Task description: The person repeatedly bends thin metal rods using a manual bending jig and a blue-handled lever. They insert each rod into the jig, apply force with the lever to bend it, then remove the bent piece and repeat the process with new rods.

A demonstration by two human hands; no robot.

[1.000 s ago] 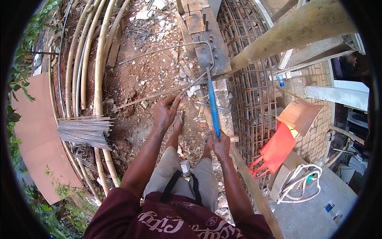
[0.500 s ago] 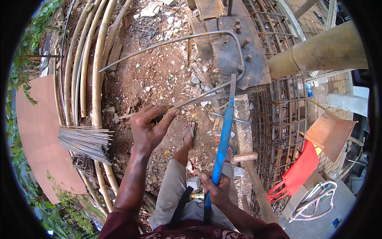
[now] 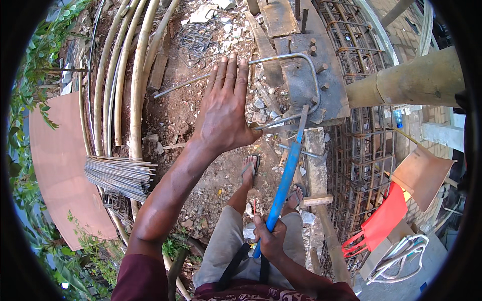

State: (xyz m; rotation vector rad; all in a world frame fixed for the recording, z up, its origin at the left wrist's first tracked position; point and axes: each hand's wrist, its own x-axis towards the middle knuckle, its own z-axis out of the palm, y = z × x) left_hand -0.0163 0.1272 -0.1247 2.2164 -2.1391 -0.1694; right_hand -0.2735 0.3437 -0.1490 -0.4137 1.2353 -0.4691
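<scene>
1. Bent grey steel rebar (image 3: pixel 281 59) is laid in a hooked curve around the pegs of a rusty metal bending plate (image 3: pixel 314 85), with its long end stretched left over the dirt ground (image 3: pixel 175 115).
2. The left hand (image 3: pixel 223 108) is spread flat with fingers wide, held over the rebar, with the thumb beside the rod's lower leg.
3. A long blue metal lever pipe (image 3: pixel 283 188) is gripped at its lower end by the closed right hand (image 3: pixel 270 238); its tip is set at the plate.
4. A bundle of thin grey steel rods (image 3: pixel 118 175) is seen lying at the left.
</scene>
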